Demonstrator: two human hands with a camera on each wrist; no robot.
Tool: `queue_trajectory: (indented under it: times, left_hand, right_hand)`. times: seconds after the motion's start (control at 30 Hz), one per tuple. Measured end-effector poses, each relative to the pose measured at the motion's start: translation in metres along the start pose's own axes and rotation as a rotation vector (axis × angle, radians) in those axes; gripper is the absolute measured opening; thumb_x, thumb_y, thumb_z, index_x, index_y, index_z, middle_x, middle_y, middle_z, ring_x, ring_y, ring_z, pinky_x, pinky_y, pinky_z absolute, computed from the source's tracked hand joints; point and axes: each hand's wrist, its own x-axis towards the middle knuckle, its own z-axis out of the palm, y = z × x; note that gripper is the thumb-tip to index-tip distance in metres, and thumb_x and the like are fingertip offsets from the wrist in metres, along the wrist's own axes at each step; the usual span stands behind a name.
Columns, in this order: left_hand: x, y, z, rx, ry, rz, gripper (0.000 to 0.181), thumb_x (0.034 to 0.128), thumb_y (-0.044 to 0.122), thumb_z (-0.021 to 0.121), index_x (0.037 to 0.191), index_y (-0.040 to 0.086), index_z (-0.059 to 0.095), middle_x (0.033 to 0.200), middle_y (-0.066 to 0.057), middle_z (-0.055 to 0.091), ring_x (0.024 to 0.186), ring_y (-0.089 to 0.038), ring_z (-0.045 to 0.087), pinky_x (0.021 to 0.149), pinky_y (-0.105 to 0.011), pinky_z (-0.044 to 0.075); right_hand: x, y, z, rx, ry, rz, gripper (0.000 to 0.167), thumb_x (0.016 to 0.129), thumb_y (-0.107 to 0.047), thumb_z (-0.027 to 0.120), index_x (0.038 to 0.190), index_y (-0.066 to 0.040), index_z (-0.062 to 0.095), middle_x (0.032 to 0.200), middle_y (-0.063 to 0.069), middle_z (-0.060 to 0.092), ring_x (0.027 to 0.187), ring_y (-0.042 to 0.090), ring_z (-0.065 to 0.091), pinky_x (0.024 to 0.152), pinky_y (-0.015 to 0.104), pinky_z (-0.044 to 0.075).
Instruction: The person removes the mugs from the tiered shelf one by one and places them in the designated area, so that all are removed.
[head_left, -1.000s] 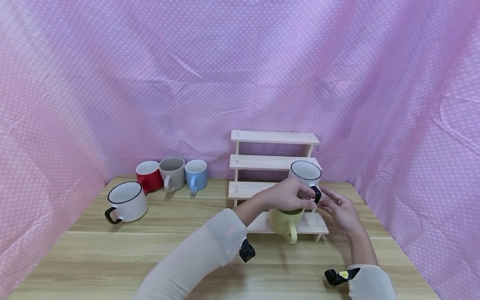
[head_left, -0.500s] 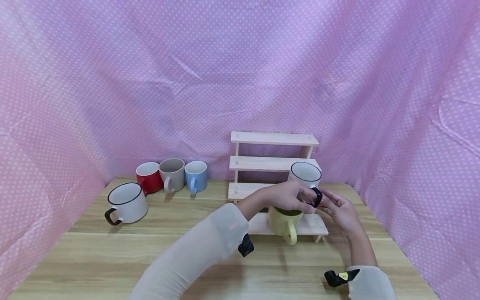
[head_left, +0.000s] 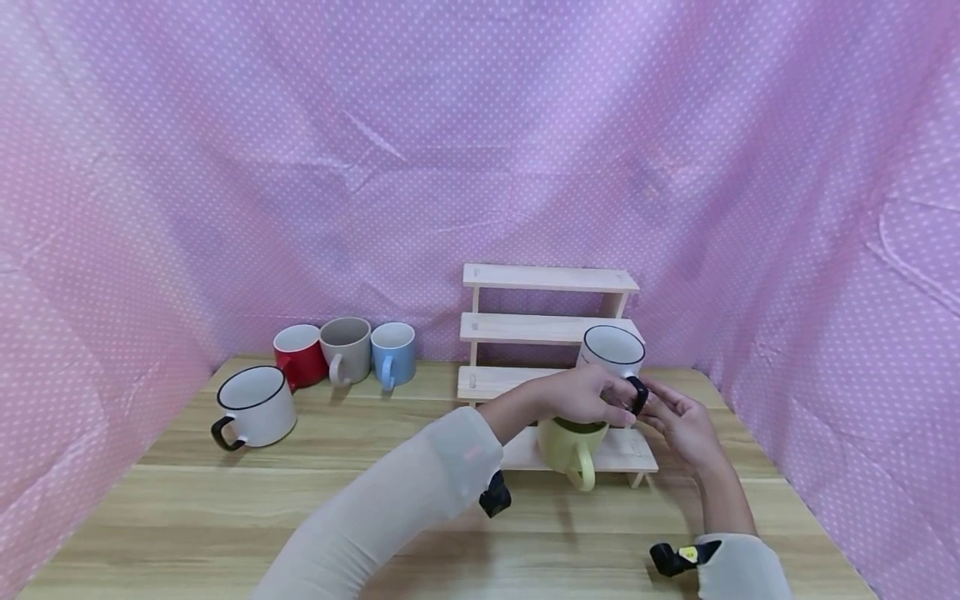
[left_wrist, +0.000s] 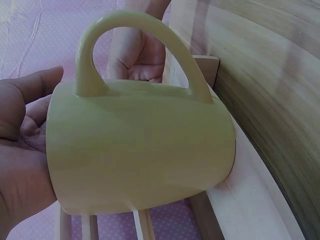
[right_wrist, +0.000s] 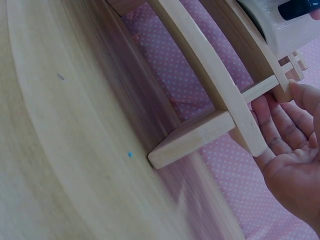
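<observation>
A white mug [head_left: 609, 346] with a black rim stands on the second-lowest step of a wooden tiered stand [head_left: 547, 327]. My left hand [head_left: 583, 393] pinches its black handle [head_left: 639, 395], which faces front right. Below that hand, a yellow mug [head_left: 564, 446] sits upright on the lowest step, its handle toward me. The yellow mug [left_wrist: 140, 150] hides part of my left hand [left_wrist: 22, 155] in the left wrist view. At the stand's right side, my right hand [head_left: 684, 427] has its thumb and fingers around a plank end [right_wrist: 285, 92].
On the table's left are a red mug [head_left: 302, 360], a grey mug [head_left: 347, 350], a light blue mug [head_left: 393, 354] and a larger white mug [head_left: 258, 412] with a black handle. A pink dotted cloth [head_left: 480, 150] hangs around the wooden table [head_left: 225, 517].
The white mug's handle has shifted slightly in my left hand, lately a little to the right. My right hand stays at the stand's side. The other mugs have not moved.
</observation>
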Motion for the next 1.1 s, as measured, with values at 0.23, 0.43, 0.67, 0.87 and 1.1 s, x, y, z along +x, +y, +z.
queue_trajectory:
  times: [0.23, 0.43, 0.67, 0.87, 1.1]
  left_hand:
    - [-0.001, 0.002, 0.004, -0.051, 0.083, -0.027, 0.019, 0.0988, 0.017, 0.07, 0.114, 0.006, 0.075, 0.105, 0.005, 0.074, 0.098, -0.001, 0.061, 0.09, -0.016, 0.046]
    - [0.001, 0.001, 0.008, -0.115, 0.188, -0.047, 0.024, 0.0983, 0.02, 0.072, 0.115, 0.004, 0.077, 0.105, -0.001, 0.076, 0.093, -0.001, 0.061, 0.081, -0.017, 0.05]
    - [0.007, 0.005, 0.017, -0.252, 0.327, -0.062, 0.02, 0.0977, 0.021, 0.073, 0.095, 0.003, 0.079, 0.083, -0.004, 0.074, 0.063, -0.007, 0.057, 0.055, -0.019, 0.048]
    - [0.009, 0.011, 0.025, -0.504, 0.394, -0.118, 0.022, 0.0995, 0.017, 0.07, 0.093, -0.003, 0.076, 0.085, -0.005, 0.073, 0.067, -0.013, 0.067, 0.066, -0.023, 0.058]
    - [0.012, 0.016, 0.03, -0.78, 0.424, -0.07, 0.022, 0.0993, 0.008, 0.068, 0.092, -0.013, 0.068, 0.097, -0.013, 0.068, 0.103, -0.039, 0.071, 0.083, -0.036, 0.062]
  right_hand:
    - [-0.001, 0.002, 0.0, 0.018, -0.012, -0.006, 0.035, 0.105, -0.015, 0.059, 0.14, -0.007, 0.06, 0.117, -0.008, 0.073, 0.1, 0.009, 0.07, 0.093, 0.026, 0.057]
    - [0.0, 0.001, 0.001, 0.031, -0.023, -0.024, 0.033, 0.105, -0.012, 0.058, 0.138, -0.008, 0.062, 0.122, -0.009, 0.071, 0.102, 0.012, 0.07, 0.094, 0.029, 0.057]
    - [0.001, -0.002, 0.002, 0.044, -0.021, -0.033, 0.035, 0.105, -0.011, 0.059, 0.139, -0.006, 0.06, 0.123, -0.009, 0.071, 0.104, 0.01, 0.069, 0.095, 0.028, 0.056]
    - [-0.001, -0.003, 0.001, -0.027, -0.006, 0.002, 0.061, 0.105, -0.017, 0.059, 0.15, 0.015, 0.033, 0.121, -0.015, 0.069, 0.106, 0.006, 0.068, 0.093, 0.024, 0.056]
    - [-0.001, -0.003, 0.0, -0.013, -0.009, 0.006, 0.064, 0.106, -0.015, 0.058, 0.15, 0.019, 0.026, 0.119, -0.015, 0.069, 0.107, 0.003, 0.067, 0.094, 0.024, 0.056]
